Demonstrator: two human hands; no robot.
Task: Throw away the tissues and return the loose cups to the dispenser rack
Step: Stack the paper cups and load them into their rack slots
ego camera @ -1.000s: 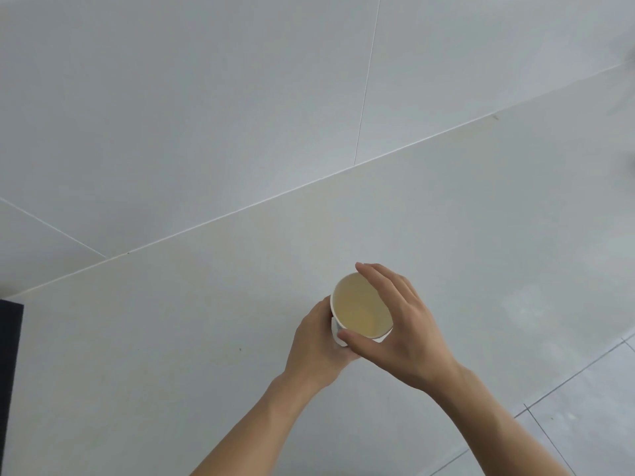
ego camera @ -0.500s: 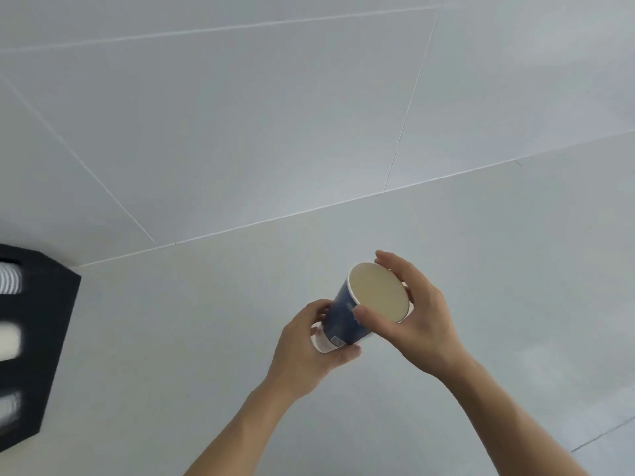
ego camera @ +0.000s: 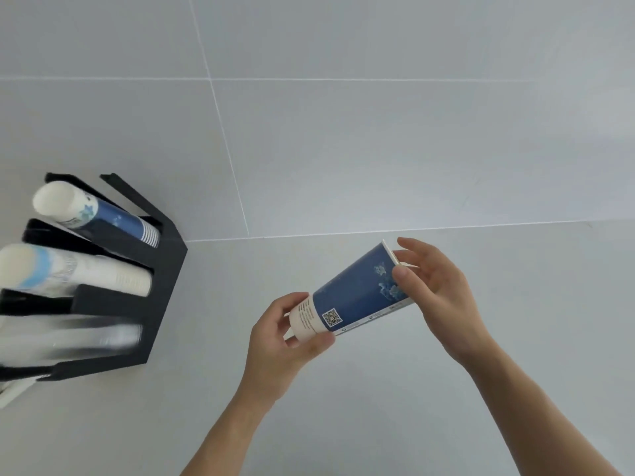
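A blue paper cup (ego camera: 357, 293) with a white base and a QR code lies nearly on its side in the air, held between both hands. My left hand (ego camera: 285, 341) grips its white base end. My right hand (ego camera: 436, 290) holds the rim end with thumb and fingertips. The black dispenser rack (ego camera: 137, 304) stands at the left, with a stack of blue cups (ego camera: 103, 214) in the top slot, a stack of white cups (ego camera: 75, 269) in the middle slot and a blurred clear stack (ego camera: 68, 341) in the lowest slot. No tissues are in view.
A pale grey counter (ego camera: 378, 407) runs under my arms and meets a tiled wall (ego camera: 343, 132) behind. The rack sits on the counter at its left edge of view.
The cup has tipped from mouth-up to lying sideways, base toward the left. The view has swung left, so the whole rack with its cup stacks has come into sight.
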